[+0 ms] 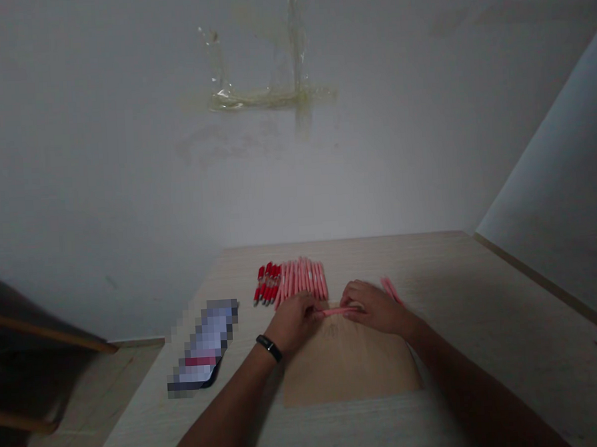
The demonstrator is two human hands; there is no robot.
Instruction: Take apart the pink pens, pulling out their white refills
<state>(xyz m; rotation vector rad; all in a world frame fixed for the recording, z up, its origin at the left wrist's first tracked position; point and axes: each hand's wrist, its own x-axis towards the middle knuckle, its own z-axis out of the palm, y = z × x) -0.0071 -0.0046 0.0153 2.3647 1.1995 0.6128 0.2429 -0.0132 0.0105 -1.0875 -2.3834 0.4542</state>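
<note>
Both my hands hold one pink pen (340,310) sideways, just above the far edge of a brown paper sheet (351,371) on the pale wooden table (484,320). My left hand (294,322), with a black band at the wrist, pinches the pen's left end. My right hand (375,306) grips its right end. Behind my hands lies a row of several pink pens (304,280), with red pen parts (267,283) to their left. A few more pink pens (391,289) lie beside my right hand.
A phone (205,348) lies flat on the table to the left of my left arm. A dark chair (20,358) stands at the far left. A grey wall with old tape marks (272,95) rises behind the table.
</note>
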